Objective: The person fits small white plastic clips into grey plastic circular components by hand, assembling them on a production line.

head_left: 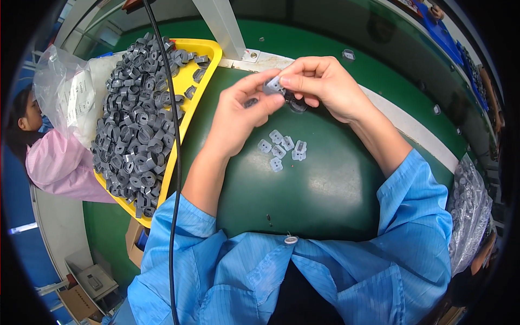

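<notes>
Over the green worktop, my left hand [238, 111] and my right hand [327, 86] meet, both closed on a small grey plastic part [274, 85]. Fingertips pinch it from either side and hide much of its shape. Another dark grey piece [251, 102] shows against my left palm. Just below my right fingers lies a dark part [297, 104], partly covered by them. Several small translucent plastic pieces [278, 150] with holes lie loosely grouped on the worktop, nearer to me than my hands.
At the left, a yellow tray [215, 51] is heaped with dark grey plastic rings [138, 130]. A black cable [174, 162] hangs across it. Clear plastic bags [65, 92] [470, 211] sit at both sides. A metal post [219, 27] stands behind. Beyond the tray is a person in a pink sleeve [62, 162].
</notes>
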Motion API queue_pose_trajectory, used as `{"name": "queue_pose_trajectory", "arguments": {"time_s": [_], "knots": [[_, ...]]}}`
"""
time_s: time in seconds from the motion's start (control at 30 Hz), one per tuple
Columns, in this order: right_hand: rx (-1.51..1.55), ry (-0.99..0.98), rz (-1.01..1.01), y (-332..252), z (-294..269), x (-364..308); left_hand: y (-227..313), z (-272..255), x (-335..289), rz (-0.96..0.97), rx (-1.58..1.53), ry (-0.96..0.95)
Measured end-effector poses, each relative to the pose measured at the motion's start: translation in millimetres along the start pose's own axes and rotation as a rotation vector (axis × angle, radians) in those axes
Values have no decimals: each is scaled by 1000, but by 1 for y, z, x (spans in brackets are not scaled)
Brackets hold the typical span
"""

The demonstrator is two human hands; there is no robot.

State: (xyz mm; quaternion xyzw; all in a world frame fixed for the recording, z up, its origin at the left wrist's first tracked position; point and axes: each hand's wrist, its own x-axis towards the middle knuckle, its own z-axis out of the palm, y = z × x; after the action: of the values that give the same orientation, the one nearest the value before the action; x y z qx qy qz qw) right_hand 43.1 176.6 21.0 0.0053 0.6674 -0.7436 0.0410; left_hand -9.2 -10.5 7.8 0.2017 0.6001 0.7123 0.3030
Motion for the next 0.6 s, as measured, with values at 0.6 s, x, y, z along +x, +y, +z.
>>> {"name": "queue_pose_trajectory", "arguments": {"time_s": [0.6], "knots": [[-459,137,-393,-5,13,-6,-7,5,6,-25,-471,-124]]}}
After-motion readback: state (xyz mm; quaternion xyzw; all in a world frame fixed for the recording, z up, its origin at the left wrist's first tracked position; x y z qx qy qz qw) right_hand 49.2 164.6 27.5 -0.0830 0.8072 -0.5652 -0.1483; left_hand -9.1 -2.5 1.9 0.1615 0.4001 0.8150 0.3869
